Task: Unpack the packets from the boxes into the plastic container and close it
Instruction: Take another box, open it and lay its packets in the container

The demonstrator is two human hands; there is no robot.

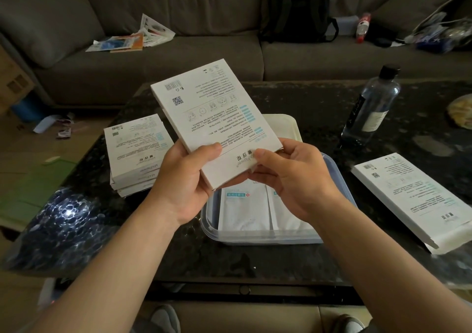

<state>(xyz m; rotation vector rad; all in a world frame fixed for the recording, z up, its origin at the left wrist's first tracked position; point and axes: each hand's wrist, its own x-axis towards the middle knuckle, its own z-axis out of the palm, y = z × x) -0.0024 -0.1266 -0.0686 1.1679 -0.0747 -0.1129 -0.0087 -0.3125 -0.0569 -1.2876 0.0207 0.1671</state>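
your left hand (184,179) grips the white box (217,118) by its near left edge, thumb pressed flat on the printed face, the other fingers curled behind it and mostly hidden. your right hand (293,179) pinches the near right corner between thumb and curled fingers; what the fingertips do beneath cannot be made out. both forearms reach in from the bottom edge, holding the box tilted above the plastic container (255,239) on the dark table (229,261). white packets (242,210) lie inside it, partly covered by your hands. a stack of boxes (135,154) sits left, a lone box (413,200) right.
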